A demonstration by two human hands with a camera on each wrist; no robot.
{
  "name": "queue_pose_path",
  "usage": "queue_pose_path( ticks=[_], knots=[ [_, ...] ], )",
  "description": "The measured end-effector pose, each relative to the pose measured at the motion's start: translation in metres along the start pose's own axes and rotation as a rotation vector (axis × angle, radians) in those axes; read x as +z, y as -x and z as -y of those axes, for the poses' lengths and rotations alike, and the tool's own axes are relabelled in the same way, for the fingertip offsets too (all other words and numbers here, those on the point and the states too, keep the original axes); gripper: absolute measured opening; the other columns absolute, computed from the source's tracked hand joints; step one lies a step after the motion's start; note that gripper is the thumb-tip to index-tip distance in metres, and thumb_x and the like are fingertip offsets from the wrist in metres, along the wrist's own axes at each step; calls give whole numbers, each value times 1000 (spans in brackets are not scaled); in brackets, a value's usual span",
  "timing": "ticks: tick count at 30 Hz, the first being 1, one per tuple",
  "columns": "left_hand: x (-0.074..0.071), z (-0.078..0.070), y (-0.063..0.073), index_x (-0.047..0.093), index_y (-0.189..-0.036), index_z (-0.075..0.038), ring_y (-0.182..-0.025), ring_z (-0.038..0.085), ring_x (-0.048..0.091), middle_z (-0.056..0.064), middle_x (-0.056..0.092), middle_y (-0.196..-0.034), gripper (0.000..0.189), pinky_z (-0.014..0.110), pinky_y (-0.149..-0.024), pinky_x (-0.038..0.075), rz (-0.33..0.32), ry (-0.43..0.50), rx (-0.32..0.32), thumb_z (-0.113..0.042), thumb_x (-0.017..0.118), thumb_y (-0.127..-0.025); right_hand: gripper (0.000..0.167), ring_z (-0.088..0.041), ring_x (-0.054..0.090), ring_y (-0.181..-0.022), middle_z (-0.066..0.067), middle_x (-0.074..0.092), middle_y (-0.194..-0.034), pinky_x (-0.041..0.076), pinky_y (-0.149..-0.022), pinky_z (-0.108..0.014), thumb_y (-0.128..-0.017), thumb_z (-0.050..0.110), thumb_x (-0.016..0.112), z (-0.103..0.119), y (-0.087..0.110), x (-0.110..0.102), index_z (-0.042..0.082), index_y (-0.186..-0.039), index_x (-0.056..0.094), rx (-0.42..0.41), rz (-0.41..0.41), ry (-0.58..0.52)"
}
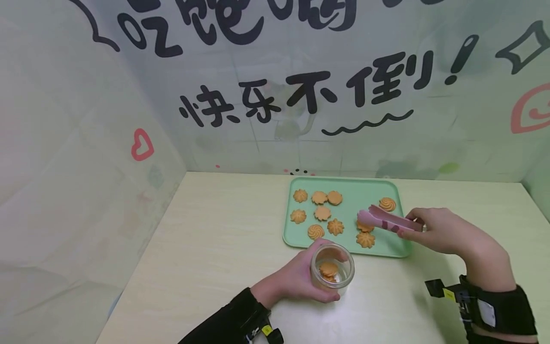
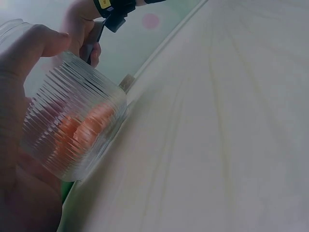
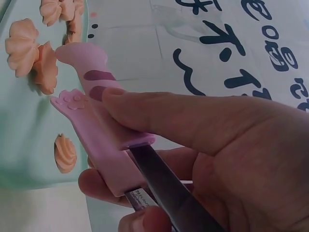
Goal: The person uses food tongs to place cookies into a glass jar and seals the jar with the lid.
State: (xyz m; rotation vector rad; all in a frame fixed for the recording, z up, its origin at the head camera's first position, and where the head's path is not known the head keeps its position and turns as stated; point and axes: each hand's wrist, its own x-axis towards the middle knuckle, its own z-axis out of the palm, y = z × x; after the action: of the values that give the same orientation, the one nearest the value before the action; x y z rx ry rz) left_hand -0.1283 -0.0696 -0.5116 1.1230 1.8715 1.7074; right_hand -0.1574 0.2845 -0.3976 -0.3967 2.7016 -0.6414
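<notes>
My left hand (image 1: 296, 277) grips a clear glass jar (image 1: 352, 267) just in front of the tray. Cookies (image 1: 328, 269) lie inside at its bottom; ribbed glass blurs them in the left wrist view. Pink paw-tipped tongs (image 1: 395, 221) are held by my right hand (image 1: 449, 231), thumb on one arm and fingers on the other. Their tips stand apart in the right wrist view, with no cookie visible between them. From the head view they hang over a partly covered cookie (image 1: 365, 228), and contact cannot be told. A flower-shaped cookie (image 1: 365, 240) lies just nearer.
A green tray (image 1: 365, 188) carries several cookies, mostly on its left half, such as a swirled one (image 1: 315, 232). A single round swirl cookie (image 1: 387, 204) lies near its right edge. Behind the pale table (image 1: 219, 220) hangs a printed sheet (image 1: 258, 148).
</notes>
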Motion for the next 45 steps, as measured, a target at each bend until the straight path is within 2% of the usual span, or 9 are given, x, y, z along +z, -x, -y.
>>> queue_pose_path(
  ticks=[7,11,14,19,29,37,45],
  knots=[
    [1,-1,-1,44,-147,-22,-135,19,61,2,63,-143,91,39,-117,50,2,-11,16,2,96,-77,38,-21,56,-80,-5,71,-97,45,-64,-35,-101,31,79,-4,-2,1,-2,-116,70,-9,17,0],
    [1,-1,-2,44,-147,-21,-135,19,61,2,63,-143,90,39,-117,50,1,-12,22,2,96,-77,39,-19,57,-70,-5,68,-96,49,-59,-35,-101,30,79,-8,-3,2,-3,-118,69,11,49,-52],
    [1,-1,-2,45,-147,-22,-135,20,60,6,63,-144,90,39,-117,50,0,-7,17,2,96,-77,40,-19,56,-61,-4,66,-96,50,-54,-35,-101,31,78,-10,-5,3,-2,-121,68,25,75,-99],
    [0,-1,-2,45,-146,-21,-135,21,60,12,63,-144,89,40,-118,50,1,-3,13,2,96,-77,33,-18,55,-57,0,64,-94,47,-52,-33,-102,31,78,-15,-9,6,4,-119,70,-2,80,-129],
    [-1,-3,-1,45,-146,-20,-135,21,61,13,64,-143,89,39,-118,50,-3,-20,10,2,96,-77,20,-16,52,-56,5,63,-92,42,-53,-31,-104,33,76,-20,-14,11,14,-109,72,-72,63,-89],
    [-1,-3,-1,45,-146,-20,-135,21,61,13,63,-143,88,39,-117,50,-3,-22,11,2,96,-77,20,-15,51,-57,6,59,-84,38,-54,-30,-105,35,75,-23,-15,13,15,-109,71,-75,58,-69],
    [0,-1,0,45,-146,-22,-135,21,61,13,63,-143,89,39,-118,50,-2,-23,9,0,97,-77,20,-15,51,-62,6,61,-90,39,-55,-30,-106,34,74,-24,-15,15,15,-110,71,-77,51,-74]
  ],
)
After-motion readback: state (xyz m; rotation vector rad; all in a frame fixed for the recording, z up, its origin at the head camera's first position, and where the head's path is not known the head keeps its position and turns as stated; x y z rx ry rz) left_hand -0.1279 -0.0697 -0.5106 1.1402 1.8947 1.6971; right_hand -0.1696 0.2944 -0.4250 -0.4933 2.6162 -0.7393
